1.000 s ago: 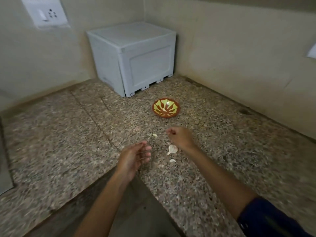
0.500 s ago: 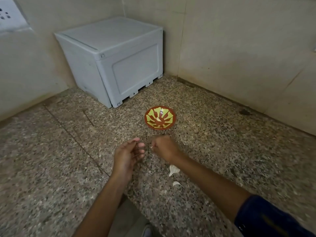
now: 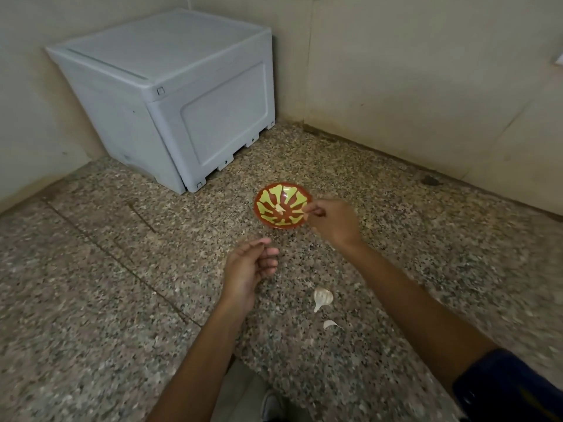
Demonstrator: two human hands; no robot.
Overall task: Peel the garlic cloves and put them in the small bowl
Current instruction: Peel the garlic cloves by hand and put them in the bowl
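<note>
A small red bowl (image 3: 266,219) with a yellow-green pattern sits on the speckled granite counter (image 3: 122,284), with one peeled clove (image 3: 279,208) lying in it. My right hand (image 3: 333,223) hovers at the bowl's right rim and pinches a small pale garlic clove (image 3: 304,211) between thumb and fingertips. My left hand (image 3: 251,266) hangs above the counter in front of the bowl, its fingers loosely curled and nothing visible in it. A partly broken garlic bulb (image 3: 322,296) and a loose clove or skin piece (image 3: 330,324) lie on the counter below my right forearm.
A grey plastic box (image 3: 170,99) stands in the back corner against the tiled walls (image 3: 411,71). The counter's front edge runs near the bottom of the view, with floor and a foot (image 3: 269,405) visible beyond it.
My right hand has moved forward from beside my left hand to the bowl's right rim with the clove. The camera has come closer to the counter.
</note>
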